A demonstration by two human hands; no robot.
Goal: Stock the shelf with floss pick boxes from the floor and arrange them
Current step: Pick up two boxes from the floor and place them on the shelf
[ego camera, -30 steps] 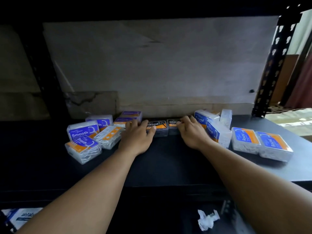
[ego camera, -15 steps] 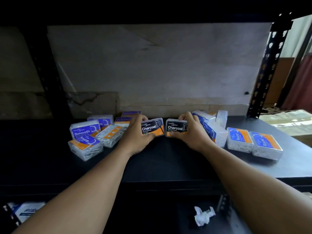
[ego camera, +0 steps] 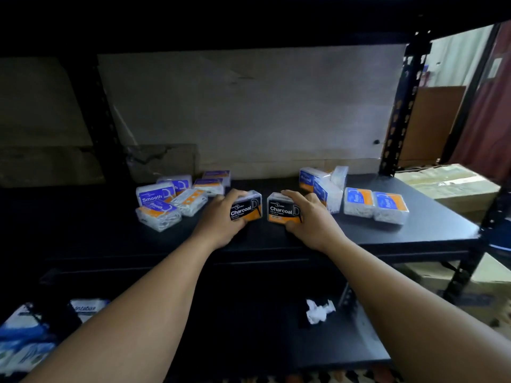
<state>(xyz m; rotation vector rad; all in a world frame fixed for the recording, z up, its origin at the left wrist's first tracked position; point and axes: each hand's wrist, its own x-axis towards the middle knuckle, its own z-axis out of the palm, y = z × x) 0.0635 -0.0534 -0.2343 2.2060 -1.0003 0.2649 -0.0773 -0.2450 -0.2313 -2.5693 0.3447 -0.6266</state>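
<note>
The left hand (ego camera: pixel 221 217) grips the left Charcoal box (ego camera: pixel 246 210), fingers curled over its top and thumb at its lower near edge; the right hand (ego camera: pixel 312 219) grips the right Charcoal box (ego camera: pixel 282 210) the same way; both boxes stand upright with labels facing the camera, side by side with a narrow gap between them, at the middle of the shelf (ego camera: pixel 401 230), nearer its front edge than its back; whether they rest on it or hang just above cannot be told; Smooth boxes (ego camera: pixel 154 196) lie heaped toward the left back; Round boxes (ego camera: pixel 359 201) sit toward the right end, two flat and touching; crumpled white paper (ego camera: pixel 319 310) lies on the lower shelf (ego camera: pixel 249 341)
</note>
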